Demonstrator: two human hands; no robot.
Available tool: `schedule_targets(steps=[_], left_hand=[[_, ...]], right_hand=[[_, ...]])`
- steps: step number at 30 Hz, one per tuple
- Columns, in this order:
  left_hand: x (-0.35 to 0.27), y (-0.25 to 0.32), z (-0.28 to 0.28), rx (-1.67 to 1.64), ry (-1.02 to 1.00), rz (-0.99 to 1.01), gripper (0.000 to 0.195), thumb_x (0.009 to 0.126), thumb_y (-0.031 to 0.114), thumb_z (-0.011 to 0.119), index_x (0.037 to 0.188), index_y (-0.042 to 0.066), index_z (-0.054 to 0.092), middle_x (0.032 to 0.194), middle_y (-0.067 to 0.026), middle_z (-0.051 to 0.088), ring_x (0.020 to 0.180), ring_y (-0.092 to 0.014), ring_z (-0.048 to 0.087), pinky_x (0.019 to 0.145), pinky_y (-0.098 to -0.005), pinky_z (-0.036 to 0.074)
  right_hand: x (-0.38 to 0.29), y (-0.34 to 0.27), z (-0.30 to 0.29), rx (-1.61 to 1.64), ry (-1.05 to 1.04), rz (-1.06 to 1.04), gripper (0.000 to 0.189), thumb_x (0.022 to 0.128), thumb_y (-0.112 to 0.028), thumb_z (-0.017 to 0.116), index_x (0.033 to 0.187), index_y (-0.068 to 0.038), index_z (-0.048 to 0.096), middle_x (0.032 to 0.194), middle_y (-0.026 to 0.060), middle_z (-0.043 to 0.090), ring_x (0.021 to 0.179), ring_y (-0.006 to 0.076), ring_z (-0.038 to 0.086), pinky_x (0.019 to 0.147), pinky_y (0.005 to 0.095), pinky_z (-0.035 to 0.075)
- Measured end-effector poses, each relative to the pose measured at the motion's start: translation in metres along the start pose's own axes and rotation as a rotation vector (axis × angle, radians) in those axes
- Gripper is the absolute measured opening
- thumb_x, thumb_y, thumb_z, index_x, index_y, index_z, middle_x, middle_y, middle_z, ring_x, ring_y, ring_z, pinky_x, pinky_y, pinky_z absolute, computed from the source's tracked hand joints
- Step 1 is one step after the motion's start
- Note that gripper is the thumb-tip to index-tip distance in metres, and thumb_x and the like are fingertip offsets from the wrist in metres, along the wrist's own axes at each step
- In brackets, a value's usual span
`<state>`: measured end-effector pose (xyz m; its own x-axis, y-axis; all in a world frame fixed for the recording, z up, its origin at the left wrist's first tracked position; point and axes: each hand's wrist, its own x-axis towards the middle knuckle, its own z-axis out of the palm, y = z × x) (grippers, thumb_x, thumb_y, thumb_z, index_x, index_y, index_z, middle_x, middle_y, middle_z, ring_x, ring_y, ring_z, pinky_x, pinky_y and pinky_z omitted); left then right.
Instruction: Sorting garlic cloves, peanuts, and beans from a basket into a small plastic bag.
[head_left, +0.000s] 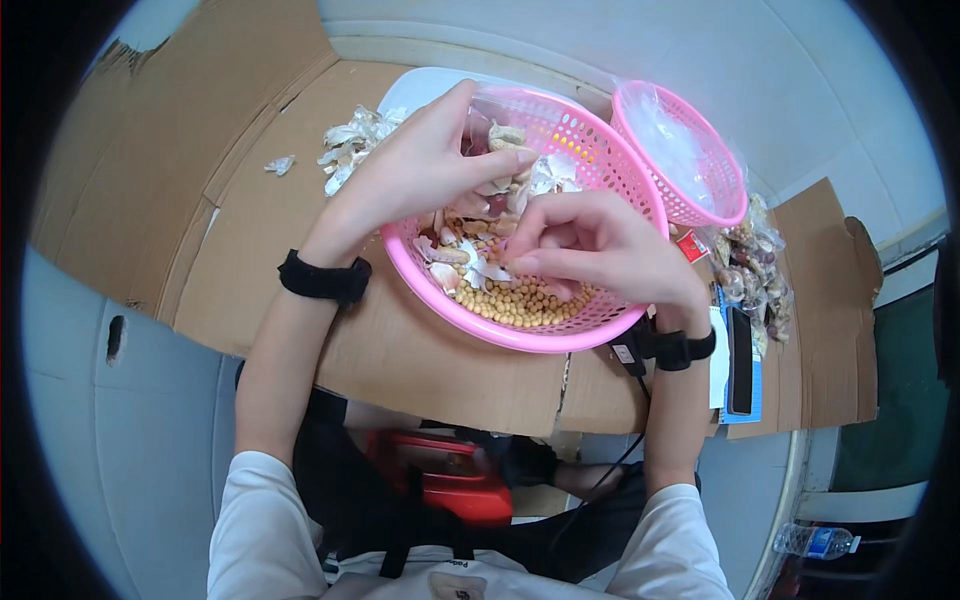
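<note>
My left hand (442, 161) grips a clear plastic bag (480, 112) at the far left part of a pink perforated plastic basket (495, 334). Unshelled peanuts (506, 136) and dark red pieces show through the film. My right hand (592, 244) is over the basket with thumb and forefinger brought together; whether something small sits between them is hidden. Under its fingertips lies white papery garlic skin (480, 270). Soybeans (525, 300) cover the basket's bottom, with a garlic clove (444, 277) and another peanut (448, 255) on top at the left.
A second pink basket (731, 210) holding clear plastic bags (667, 142) stands behind, at right. Filled bags (754, 270) lie beside a black phone (739, 360) on a blue pad. Garlic skins (352, 146) are heaped at left on the cardboard (255, 225). A black cable (626, 454) hangs down.
</note>
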<state>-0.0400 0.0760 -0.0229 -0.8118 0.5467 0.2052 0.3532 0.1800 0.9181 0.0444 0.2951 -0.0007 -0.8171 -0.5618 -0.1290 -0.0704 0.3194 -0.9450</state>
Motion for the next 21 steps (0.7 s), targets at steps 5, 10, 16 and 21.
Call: schedule_targets(steps=[5, 10, 16, 21], left_hand=[[0.002, -0.012, -0.001, -0.016, -0.091, 0.143, 0.048, 0.093, 0.022, 0.080, 0.128, -0.003, 0.057, 0.101, -0.0099, 0.071, 0.088, -0.014, 0.067, 0.074, -0.0289, 0.056], [-0.003, 0.003, -0.004, 0.082, -0.344, 0.107, 0.059, 0.091, 0.018, 0.082, 0.142, 0.002, 0.056, 0.119, -0.0105, 0.072, 0.110, -0.018, 0.069, 0.098, -0.0357, 0.055], [-0.002, 0.001, -0.002, 0.153, -0.360, 0.149, 0.066, 0.088, 0.021, 0.084, 0.145, 0.004, 0.056, 0.121, -0.0112, 0.072, 0.113, -0.019, 0.068, 0.100, -0.0362, 0.054], [-0.004, 0.001, -0.002, 0.147, -0.327, 0.148, 0.065, 0.088, 0.020, 0.083, 0.145, 0.004, 0.057, 0.122, -0.0103, 0.071, 0.114, -0.019, 0.066, 0.101, -0.0363, 0.053]], right_hand=[[-0.006, -0.009, -0.009, 0.258, 0.128, -0.254, 0.015, 0.101, -0.009, 0.067, 0.111, 0.002, 0.068, 0.093, 0.0070, 0.074, 0.064, 0.0063, 0.063, 0.056, 0.0217, 0.049], [0.008, 0.004, -0.009, 0.168, 0.617, -0.363, 0.020, 0.101, -0.011, 0.068, 0.116, 0.002, 0.067, 0.095, 0.0071, 0.075, 0.063, 0.0068, 0.061, 0.056, 0.0192, 0.047], [0.005, 0.003, -0.008, 0.008, 0.616, -0.261, 0.018, 0.099, -0.013, 0.072, 0.111, 0.000, 0.072, 0.094, 0.0042, 0.074, 0.063, 0.0050, 0.060, 0.056, 0.0190, 0.046], [0.006, 0.001, -0.004, -0.039, 0.620, -0.251, 0.018, 0.097, -0.012, 0.073, 0.111, 0.000, 0.075, 0.093, 0.0031, 0.073, 0.065, 0.0045, 0.060, 0.056, 0.0196, 0.047]])
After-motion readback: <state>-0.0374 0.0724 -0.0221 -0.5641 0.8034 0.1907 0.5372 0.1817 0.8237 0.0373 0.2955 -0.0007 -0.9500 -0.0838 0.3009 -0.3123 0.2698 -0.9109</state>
